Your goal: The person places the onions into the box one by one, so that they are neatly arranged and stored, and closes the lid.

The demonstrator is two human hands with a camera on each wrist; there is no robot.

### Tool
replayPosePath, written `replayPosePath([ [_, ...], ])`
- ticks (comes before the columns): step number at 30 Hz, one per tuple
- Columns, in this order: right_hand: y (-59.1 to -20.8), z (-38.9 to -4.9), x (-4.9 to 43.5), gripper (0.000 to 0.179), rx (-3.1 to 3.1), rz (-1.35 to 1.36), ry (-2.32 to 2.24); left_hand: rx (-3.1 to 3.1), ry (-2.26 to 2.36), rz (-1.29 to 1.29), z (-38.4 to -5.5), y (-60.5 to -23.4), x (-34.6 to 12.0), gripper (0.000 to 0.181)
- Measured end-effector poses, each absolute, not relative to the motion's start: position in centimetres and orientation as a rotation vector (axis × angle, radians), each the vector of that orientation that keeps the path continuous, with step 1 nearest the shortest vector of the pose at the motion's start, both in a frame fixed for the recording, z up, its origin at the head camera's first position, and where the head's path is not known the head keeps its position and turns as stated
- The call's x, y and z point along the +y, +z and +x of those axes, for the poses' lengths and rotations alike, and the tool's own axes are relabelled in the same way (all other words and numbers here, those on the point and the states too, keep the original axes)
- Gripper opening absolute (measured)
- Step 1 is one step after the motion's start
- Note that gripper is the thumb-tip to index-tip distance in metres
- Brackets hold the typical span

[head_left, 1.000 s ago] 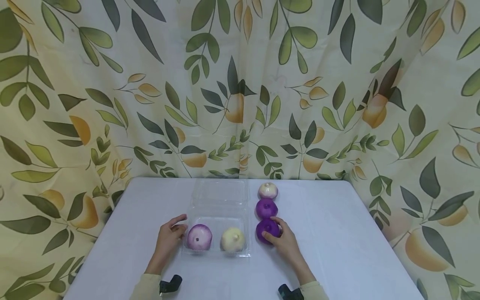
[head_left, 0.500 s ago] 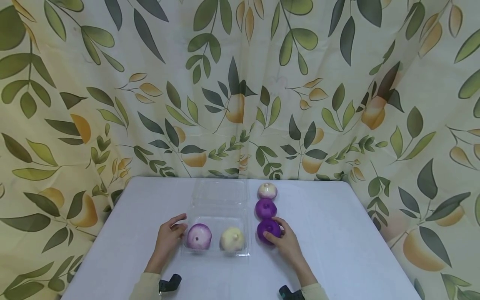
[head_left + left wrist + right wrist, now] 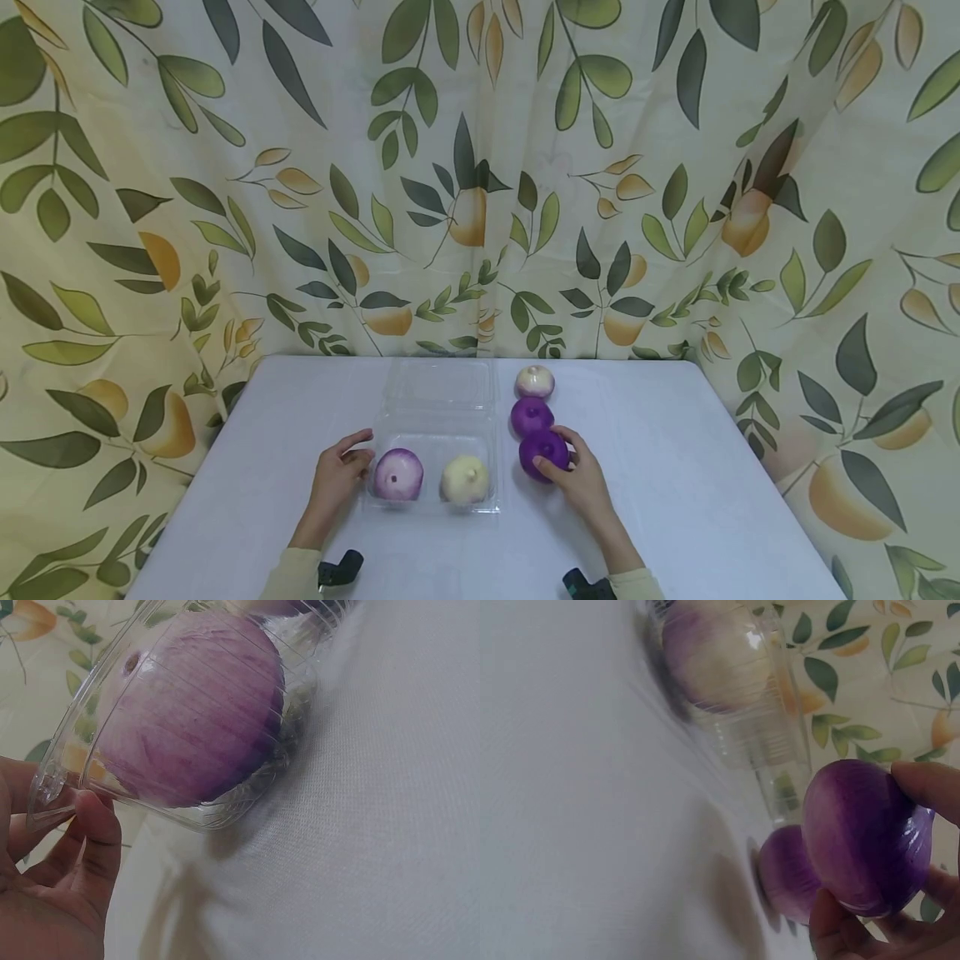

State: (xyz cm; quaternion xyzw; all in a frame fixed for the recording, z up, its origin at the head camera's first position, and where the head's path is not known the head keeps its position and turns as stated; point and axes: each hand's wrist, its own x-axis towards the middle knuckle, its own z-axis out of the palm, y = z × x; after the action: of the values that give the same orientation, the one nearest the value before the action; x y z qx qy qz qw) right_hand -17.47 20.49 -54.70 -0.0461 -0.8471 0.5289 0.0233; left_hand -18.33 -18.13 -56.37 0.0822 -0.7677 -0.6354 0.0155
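Note:
My right hand (image 3: 585,481) grips a deep purple onion (image 3: 542,457), thumb on the near side and fingers round its right. In the right wrist view this onion (image 3: 862,836) is raised off the white cloth. At the left, my left hand (image 3: 339,475) pinches the rim corner of a clear plastic clamshell box (image 3: 52,780) between thumb and fingers. The box lies with its lid (image 3: 438,385) folded back. Inside sit a pale purple onion (image 3: 399,475) on the left and a whitish onion (image 3: 465,480) on the right, with a gap between them.
Behind the held onion, another purple onion (image 3: 531,417) and a white-and-purple onion (image 3: 536,382) stand in a line right of the box. The white-covered table (image 3: 652,450) ends at the back against a leaf-patterned curtain (image 3: 570,250).
My right hand has lifted the purple onion off the table and shifted it slightly right and up. The left hand and the box have stayed where they were.

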Motion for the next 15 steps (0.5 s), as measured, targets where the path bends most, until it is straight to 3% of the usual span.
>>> replayPosePath([
  [15,-52.8,-16.6,19.5,0.069,-2.585,-0.105,1.706,-2.373,-1.990,0.268,-18.6,-56.7,-18.2,0.042],
])
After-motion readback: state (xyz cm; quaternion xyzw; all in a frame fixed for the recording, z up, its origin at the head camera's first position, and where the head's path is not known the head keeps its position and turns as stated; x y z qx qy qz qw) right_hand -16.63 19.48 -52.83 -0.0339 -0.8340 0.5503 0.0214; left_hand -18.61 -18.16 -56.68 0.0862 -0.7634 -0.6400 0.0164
